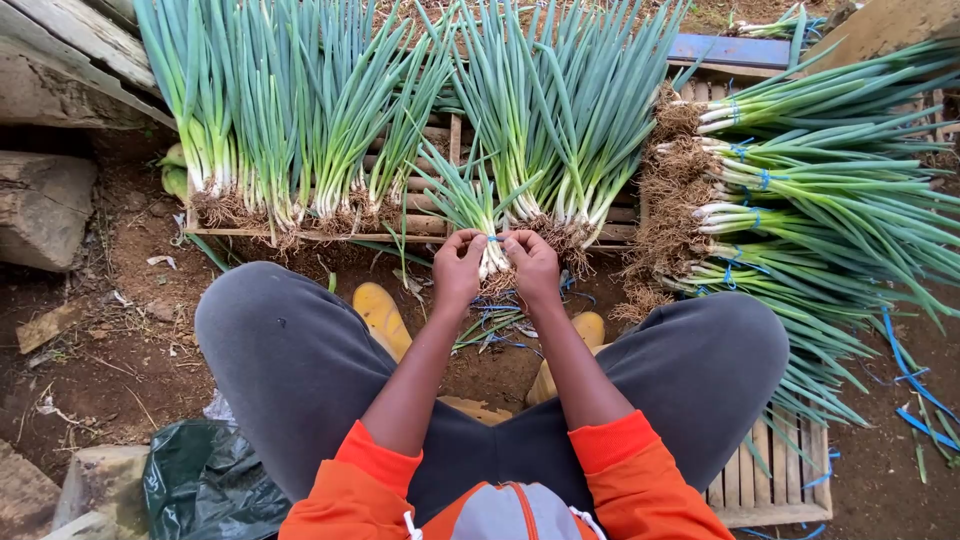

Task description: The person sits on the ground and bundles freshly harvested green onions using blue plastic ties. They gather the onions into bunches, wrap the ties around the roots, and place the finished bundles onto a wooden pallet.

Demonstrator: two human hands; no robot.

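Down between the knees, the left hand (458, 268) and right hand (531, 264) both pinch a blue band (494, 239) around a small bunch of spring onions (478, 215). Loose rows lie on the wooden pallet (430, 225) ahead, with tied bundles (800, 190) stacked to the right.

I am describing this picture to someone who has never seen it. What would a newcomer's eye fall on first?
First, the long row of green spring onions lying on a wooden pallet along the top, roots toward the person. Second, at the centre, the left hand and right hand pinching a small bunch with a blue band around its white stems. At the right, tied bunches lie stacked sideways.
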